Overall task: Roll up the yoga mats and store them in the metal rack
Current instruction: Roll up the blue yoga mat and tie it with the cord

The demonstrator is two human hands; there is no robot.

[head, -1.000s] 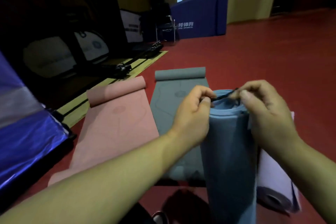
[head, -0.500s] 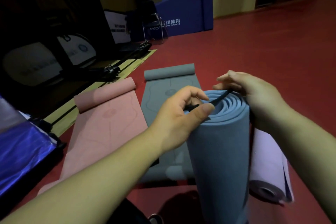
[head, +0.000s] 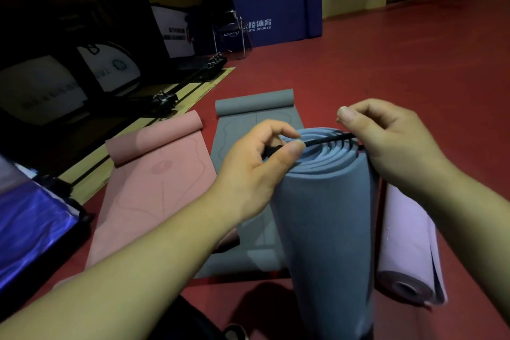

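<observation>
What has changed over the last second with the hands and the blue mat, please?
The left hand and right hand drew apart, stretching the black band across the upper end of the rolled blue mat, whose spiral now shows more. Both hands went on pinching the band; the pink mat, grey mat and lilac mat stayed put.

Blue mat [head: 325, 218]: matt foam, finely textured. Pink mat [head: 154, 185] and grey mat [head: 248, 251]: matt, smooth. Cord [head: 325, 141]: black, slightly glossy. Floor [head: 386, 69]: red, smooth, low sheen. Blue padding [head: 30, 218]: glossy.
</observation>
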